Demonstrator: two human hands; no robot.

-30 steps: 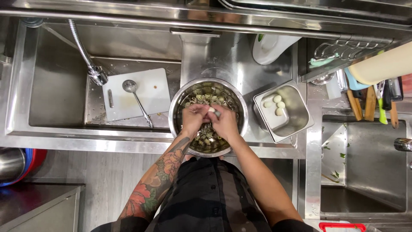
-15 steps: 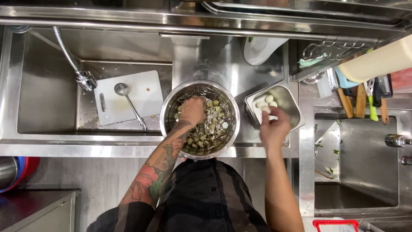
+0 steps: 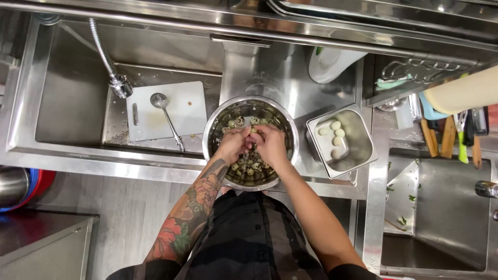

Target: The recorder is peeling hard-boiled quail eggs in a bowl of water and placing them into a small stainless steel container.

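From the head camera, looking straight down, I see both hands meeting over the round steel bowl [image 3: 251,143], which sits on the stainless counter [image 3: 290,78] between the two sinks. My left hand [image 3: 233,145] and right hand [image 3: 270,142] have their fingers curled in toward each other, pinching one small speckled egg [image 3: 253,131] between the fingertips; the hands touch above the middle of the bowl. More speckled eggs lie in the bowl under and around them. Just beside the bowl, toward the counter's right edge, stands a square steel container [image 3: 342,140] with a few peeled white eggs [image 3: 334,136] along its left side. At the left, in the sink [image 3: 62,98], a white cutting board [image 3: 166,110] lies flat with a ladle [image 3: 167,116] resting across it and a flexible spray faucet [image 3: 111,67] hanging at its upper left corner. I can't tell whether the held egg's shell is broken.
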